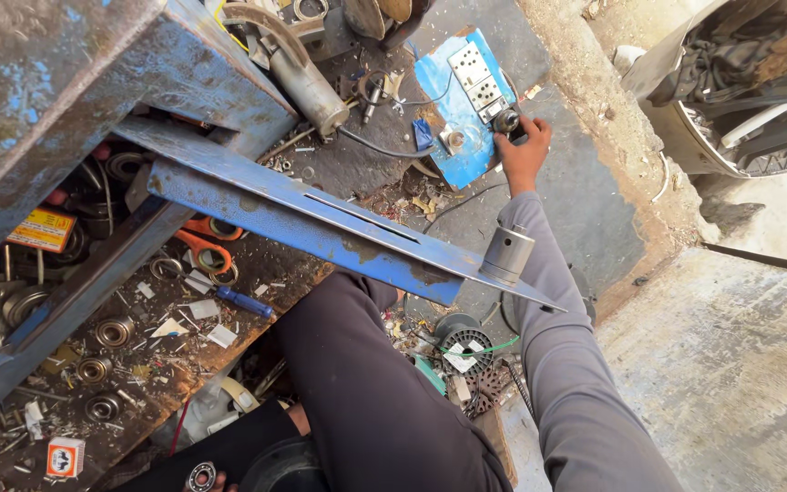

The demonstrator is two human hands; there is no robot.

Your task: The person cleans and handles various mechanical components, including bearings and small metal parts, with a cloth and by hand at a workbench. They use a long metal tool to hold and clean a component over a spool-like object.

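Our right hand (521,150) far out, fingers pinching round black plug (506,121) on white socket plate (477,80) of blue board (455,137); left hand unseen.

The premises were a small mechanical repair workshop. A worn, blue-painted steel bench (66,82) occupied the upper left of the frame. Below it, an open tray (257,301) held loose ball bearings (113,332), metal scraps, orange-handled pliers (204,246) and a blue screwdriver (242,301). At upper centre a blue switch-and-socket board (459,109) lay on the grimy concrete floor (594,210) beside a cylindrical motor (307,87). A wound coil (465,339) lay at lower centre.
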